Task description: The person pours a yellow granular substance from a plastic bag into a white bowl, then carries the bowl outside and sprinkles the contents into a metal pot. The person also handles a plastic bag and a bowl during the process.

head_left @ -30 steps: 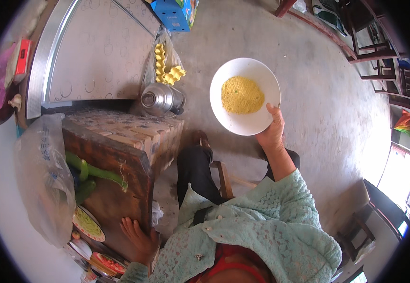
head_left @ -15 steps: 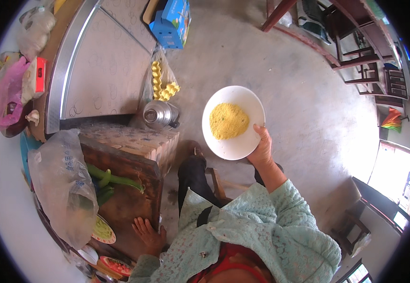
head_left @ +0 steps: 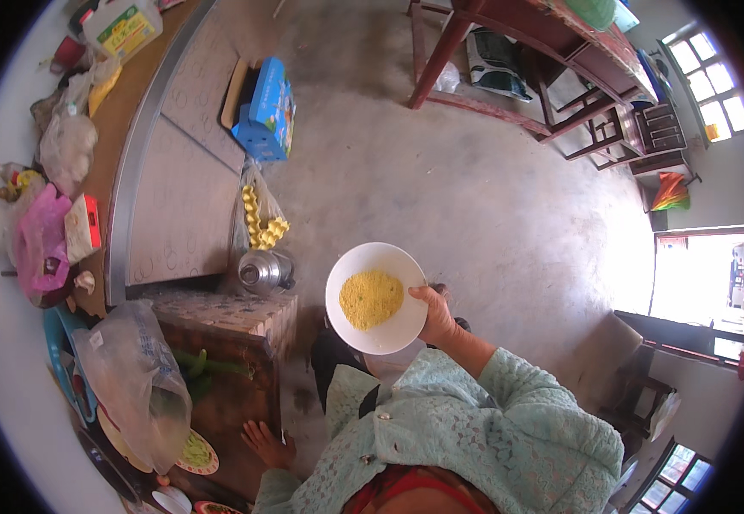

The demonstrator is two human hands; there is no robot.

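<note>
My right hand grips the right rim of a white bowl, thumb on the inside and the other fingers hidden beneath. Inside the bowl lies a heap of yellow, crumbly meal with a few darker specks. My left hand rests flat, fingers spread, on the dark wooden table top at my left; it holds nothing. On that table, green long vegetables lie partly under a clear plastic bag. A plate of chopped green food stands beside the bag.
A steel kettle-like vessel and yellow egg-tray pieces in a bag sit on the floor past the brick ledge. Farther off is a blue carton. A red-brown wooden table with chairs stands at the far right.
The bowl in my right hand has come nearer my body and shifted left in the picture. The view has tilted up, showing more of the room. My left hand stays on the table.
</note>
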